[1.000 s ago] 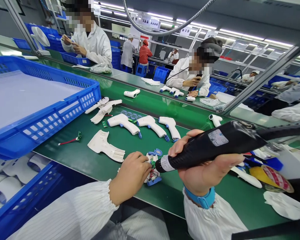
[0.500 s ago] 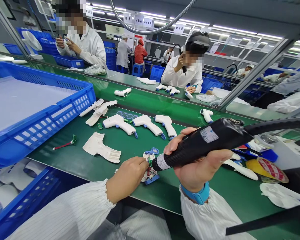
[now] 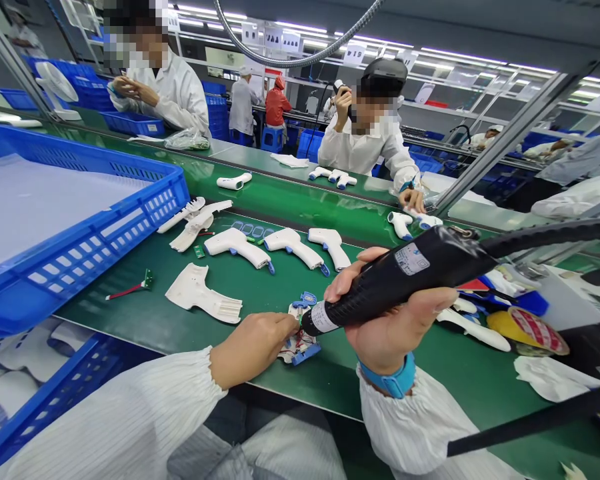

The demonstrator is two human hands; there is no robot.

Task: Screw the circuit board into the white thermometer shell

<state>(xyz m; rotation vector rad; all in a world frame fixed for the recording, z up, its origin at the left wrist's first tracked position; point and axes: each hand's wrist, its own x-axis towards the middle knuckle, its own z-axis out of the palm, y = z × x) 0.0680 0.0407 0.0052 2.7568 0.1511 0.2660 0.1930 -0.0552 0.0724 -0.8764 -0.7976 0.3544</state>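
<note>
Two hands work one open half-shell (image 3: 300, 340) on the desk (image 3: 190, 327): left hand (image 3: 253, 347) pinching its edge should hold it flat while right hand (image 3: 395, 327), wrapped round the driver (image 3: 395, 283), keeps the tip square.

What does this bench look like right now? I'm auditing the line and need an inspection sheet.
Surface: green mat on the worktable, beside a green conveyor belt.
Job's things: open white half-shell with wires and blue parts; black electric screwdriver with its tip at the shell.
Clutter: three assembled white thermometer guns, loose white shell halves, small green circuit board with red wire, yellow tape roll, white cloth.
Grippers: left hand steadies the shell; right hand grips the screwdriver.
Cables: black cord from the screwdriver; grey hose overhead.
Surroundings: blue plastic crates; co-workers in white coats opposite.
</note>
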